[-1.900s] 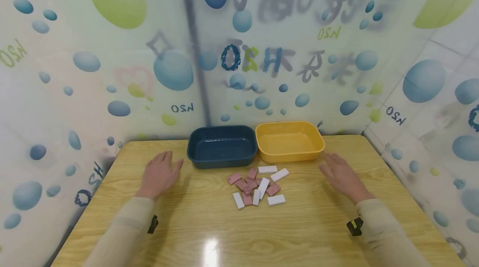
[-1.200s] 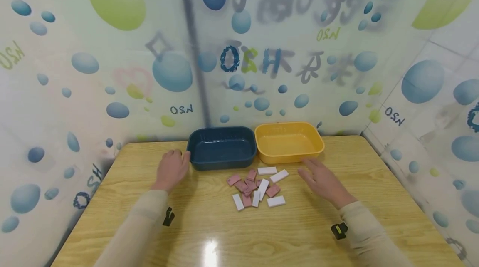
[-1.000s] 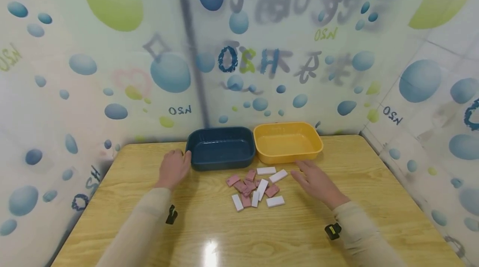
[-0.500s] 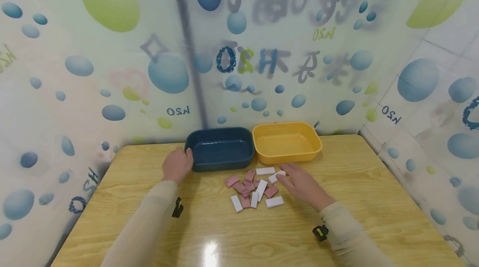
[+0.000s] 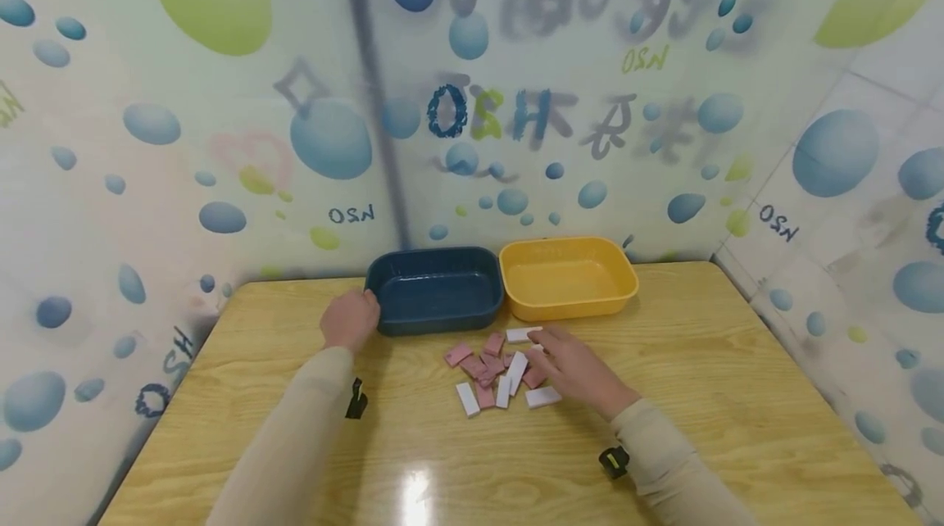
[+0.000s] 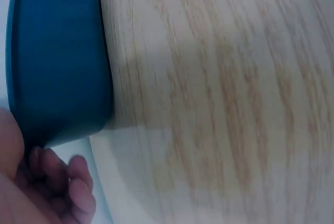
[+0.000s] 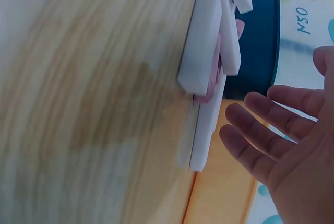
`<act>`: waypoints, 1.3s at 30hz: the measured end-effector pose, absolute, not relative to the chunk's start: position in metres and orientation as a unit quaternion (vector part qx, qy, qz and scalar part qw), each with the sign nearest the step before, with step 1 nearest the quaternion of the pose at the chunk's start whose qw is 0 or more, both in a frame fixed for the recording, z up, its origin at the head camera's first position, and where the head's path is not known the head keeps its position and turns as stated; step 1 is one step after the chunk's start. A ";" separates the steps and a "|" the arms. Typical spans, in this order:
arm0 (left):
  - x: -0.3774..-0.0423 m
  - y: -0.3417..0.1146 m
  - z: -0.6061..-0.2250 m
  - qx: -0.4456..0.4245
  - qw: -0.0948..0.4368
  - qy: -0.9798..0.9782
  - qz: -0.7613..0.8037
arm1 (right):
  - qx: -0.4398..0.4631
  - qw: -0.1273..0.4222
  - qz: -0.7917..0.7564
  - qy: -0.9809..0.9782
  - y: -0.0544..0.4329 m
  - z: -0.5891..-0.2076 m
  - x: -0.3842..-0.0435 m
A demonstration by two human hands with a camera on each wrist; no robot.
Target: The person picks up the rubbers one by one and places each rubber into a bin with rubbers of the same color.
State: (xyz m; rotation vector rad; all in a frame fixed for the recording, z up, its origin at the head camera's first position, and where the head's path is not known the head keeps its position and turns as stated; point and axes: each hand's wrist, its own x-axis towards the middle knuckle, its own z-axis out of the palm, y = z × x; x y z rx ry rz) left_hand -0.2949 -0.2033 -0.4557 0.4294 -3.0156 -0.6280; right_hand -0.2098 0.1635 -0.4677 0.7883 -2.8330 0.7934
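Wooden table point(image 5: 472, 460) against bubble-patterned wall point(image 5: 324, 51) | blue bin point(image 5: 435, 324) and yellow bin point(image 5: 571, 310) side by side at the back | pink blocks point(image 5: 473, 367) and white blocks point(image 5: 468, 400) jumbled before them | left hand point(image 5: 350, 319) gripping blue bin's left end | right hand point(image 5: 578, 366), fingers loosely extended, nothing held, over the blocks' right side

Wood-grain table point(image 5: 745, 387) with bright glare point(image 5: 416, 497); behind it, pale backdrop point(image 5: 627, 215), blue and green spots point(image 5: 332, 138), mirrored lettering point(image 5: 486, 115).
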 end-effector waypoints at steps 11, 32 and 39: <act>-0.301 -0.199 -0.450 0.161 -0.023 -0.968 -0.193 | 0.307 0.076 0.244 -0.917 0.151 -0.470 -0.205; -0.304 -0.198 -0.450 0.162 -0.017 -0.972 -0.168 | 0.322 0.116 0.203 -0.917 0.109 -0.480 -0.201; -0.303 -0.198 -0.446 0.162 -0.024 -0.972 -0.168 | 0.315 0.148 0.190 -0.918 0.102 -0.481 -0.200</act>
